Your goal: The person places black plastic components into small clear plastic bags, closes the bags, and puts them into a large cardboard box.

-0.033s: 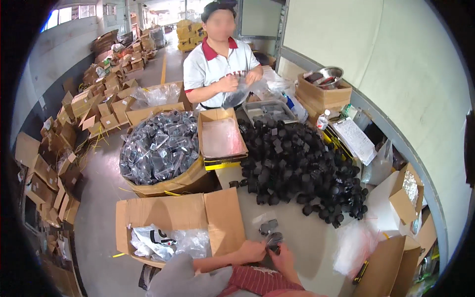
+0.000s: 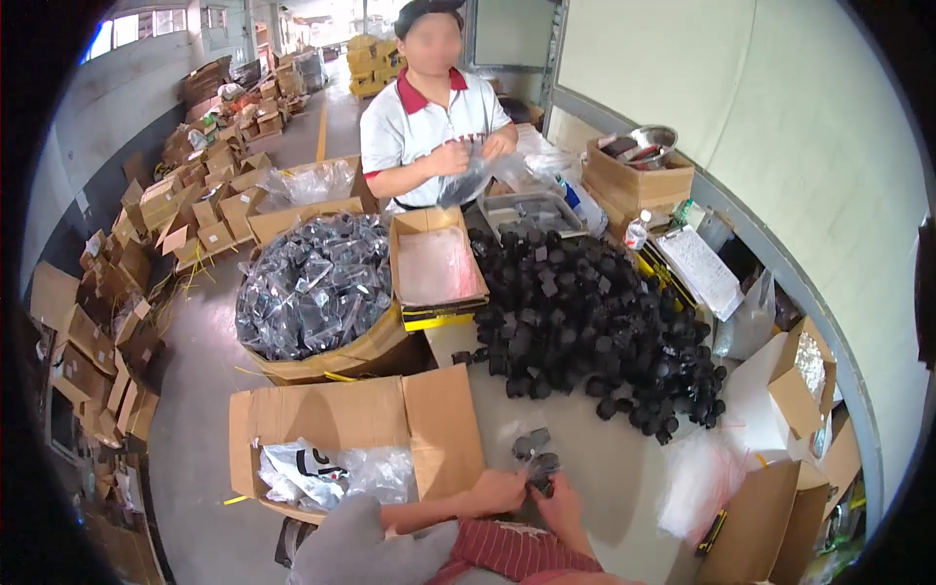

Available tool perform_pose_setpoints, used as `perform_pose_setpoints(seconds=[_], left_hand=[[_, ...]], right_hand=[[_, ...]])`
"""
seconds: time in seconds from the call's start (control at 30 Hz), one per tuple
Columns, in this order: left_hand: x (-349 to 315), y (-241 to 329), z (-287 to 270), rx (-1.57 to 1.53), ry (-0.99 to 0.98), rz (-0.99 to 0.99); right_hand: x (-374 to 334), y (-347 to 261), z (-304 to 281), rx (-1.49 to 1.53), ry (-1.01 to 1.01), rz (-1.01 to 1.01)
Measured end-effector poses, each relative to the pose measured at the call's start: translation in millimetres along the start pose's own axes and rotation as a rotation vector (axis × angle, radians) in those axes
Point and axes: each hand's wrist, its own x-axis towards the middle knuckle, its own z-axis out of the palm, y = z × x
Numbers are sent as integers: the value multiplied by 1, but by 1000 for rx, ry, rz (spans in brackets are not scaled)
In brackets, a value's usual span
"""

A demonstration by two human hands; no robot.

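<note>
Both hands, left hand [image 2: 499, 490] and right hand [image 2: 559, 505], unchanged in position, grip closed on a small black plastic part in a clear bag [image 2: 534, 458] above the grey tabletop [image 2: 604, 468], near the black parts pile [image 2: 595, 322].

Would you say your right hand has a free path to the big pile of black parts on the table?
Probably yes. The right hand is busy with a small bagged black part, but only bare table lies between it and the pile of black parts.
</note>
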Motion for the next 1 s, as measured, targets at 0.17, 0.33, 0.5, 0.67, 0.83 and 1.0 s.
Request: perform_pose_setpoints(seconds=[0.17, 0.33, 0.5, 0.67, 0.83, 1.0], left_hand=[[6, -7, 12, 26, 102, 64], [1, -10, 24, -8, 298, 155], [3, -12, 23, 4, 319, 192], [1, -10, 17, -14, 186, 260], [4, -16, 42, -50, 260, 324], [3, -8, 19, -93, 172, 249]], right_hand=[[-1, -9, -10, -97, 25, -8], [0, -7, -14, -39, 48, -154], [4, 6, 4, 217, 24, -143], [9, 1, 0, 138, 32, -105], [14, -11, -9, 175, -6, -14], [8, -8, -2, 208, 93, -8]])
